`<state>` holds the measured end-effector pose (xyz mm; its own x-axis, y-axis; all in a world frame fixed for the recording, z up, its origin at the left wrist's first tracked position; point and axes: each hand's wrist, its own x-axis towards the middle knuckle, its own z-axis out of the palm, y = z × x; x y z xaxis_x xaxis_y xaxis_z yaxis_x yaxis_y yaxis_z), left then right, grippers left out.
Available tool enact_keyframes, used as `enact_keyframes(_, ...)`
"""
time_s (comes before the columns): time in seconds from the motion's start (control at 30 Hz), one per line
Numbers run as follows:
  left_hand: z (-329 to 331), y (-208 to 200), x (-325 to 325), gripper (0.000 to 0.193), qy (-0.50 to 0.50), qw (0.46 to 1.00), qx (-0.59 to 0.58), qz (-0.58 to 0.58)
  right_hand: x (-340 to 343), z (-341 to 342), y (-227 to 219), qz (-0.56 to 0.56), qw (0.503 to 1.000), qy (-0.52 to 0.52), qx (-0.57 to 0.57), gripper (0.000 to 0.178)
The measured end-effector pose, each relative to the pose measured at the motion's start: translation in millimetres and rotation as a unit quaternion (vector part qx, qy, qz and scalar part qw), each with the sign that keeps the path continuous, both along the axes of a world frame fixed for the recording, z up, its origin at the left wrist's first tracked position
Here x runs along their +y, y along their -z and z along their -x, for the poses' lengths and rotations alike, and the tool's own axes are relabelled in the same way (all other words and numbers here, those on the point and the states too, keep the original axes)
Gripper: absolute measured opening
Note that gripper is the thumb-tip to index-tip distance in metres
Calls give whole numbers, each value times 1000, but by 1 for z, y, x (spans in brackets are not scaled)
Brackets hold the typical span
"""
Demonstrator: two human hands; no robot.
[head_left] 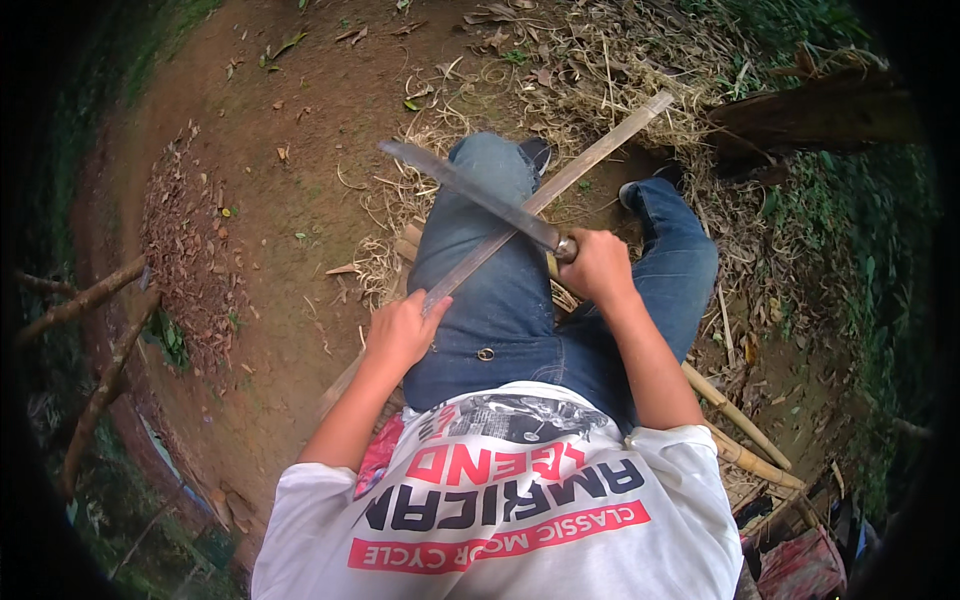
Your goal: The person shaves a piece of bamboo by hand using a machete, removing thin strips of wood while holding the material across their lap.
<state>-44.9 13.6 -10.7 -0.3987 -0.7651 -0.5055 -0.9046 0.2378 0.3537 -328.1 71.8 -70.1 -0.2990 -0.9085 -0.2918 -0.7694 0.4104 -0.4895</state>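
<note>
In my right hand is the handle of a machete, its long blade pointing up and to the left. The blade lies across a long flat wooden strip, which looks like split bamboo. My left hand is closed round this strip near my left thigh. From there the strip slants over my jeans to the far right, and its near end passes behind my left forearm. A small curled shaving rests on the jeans. Whether the blade's edge bites into the strip, I cannot tell.
Pale curled shavings and dry litter cover the brown soil ahead. A thick log lies at the far right. Bamboo poles stick out at my right side. Branches stand at the left edge.
</note>
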Motion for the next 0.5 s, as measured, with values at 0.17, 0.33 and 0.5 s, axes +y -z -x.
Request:
enact_keyframes(0.17, 1, -3, -2, 53, 20, 999, -15, 20, 7, 90, 24, 24, 989, 143, -3, 20)
enact_keyframes(0.33, 9, -6, -8, 53, 44, 998, -30, 24, 13, 159, 21, -60, 976, 203, 55, 19)
enact_keyframes(0.5, 9, 5, -2, 53, 28, 999, -18, 33, -3, 78, 11, -40, 995, 81, -49, 27)
